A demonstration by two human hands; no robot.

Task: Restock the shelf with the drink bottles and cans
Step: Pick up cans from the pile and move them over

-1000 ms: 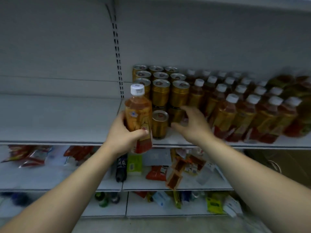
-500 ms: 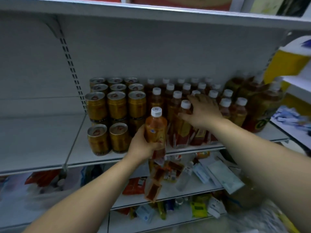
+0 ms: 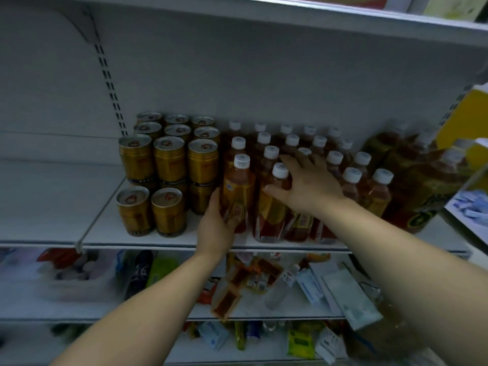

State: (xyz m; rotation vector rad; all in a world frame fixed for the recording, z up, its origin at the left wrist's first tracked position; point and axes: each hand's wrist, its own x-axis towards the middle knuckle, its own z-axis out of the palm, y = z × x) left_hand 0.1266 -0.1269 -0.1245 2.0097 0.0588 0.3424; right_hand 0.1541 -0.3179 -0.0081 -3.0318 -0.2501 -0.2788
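Observation:
An amber tea bottle [image 3: 237, 185] with a white cap stands at the front of the white shelf [image 3: 169, 240], right of the gold cans [image 3: 169, 165]. My left hand [image 3: 217, 225] grips its lower part. My right hand [image 3: 307, 184] lies with spread fingers on the neighbouring front-row bottle [image 3: 273, 207] and the white-capped bottles [image 3: 317, 149] behind it. Those bottles stand in several rows.
Large dark tea bottles [image 3: 420, 186] fill the shelf's right end. Bare shelf board [image 3: 52, 196] lies left of the cans. Below, a shelf holds loose packets [image 3: 237, 283], boxes [image 3: 343, 291] and small bottles. Another shelf board [image 3: 290, 14] hangs overhead.
My left hand has carried the tea bottle up and back onto the shelf, beside the cans. My right hand has settled lower on the front bottles. The view came closer.

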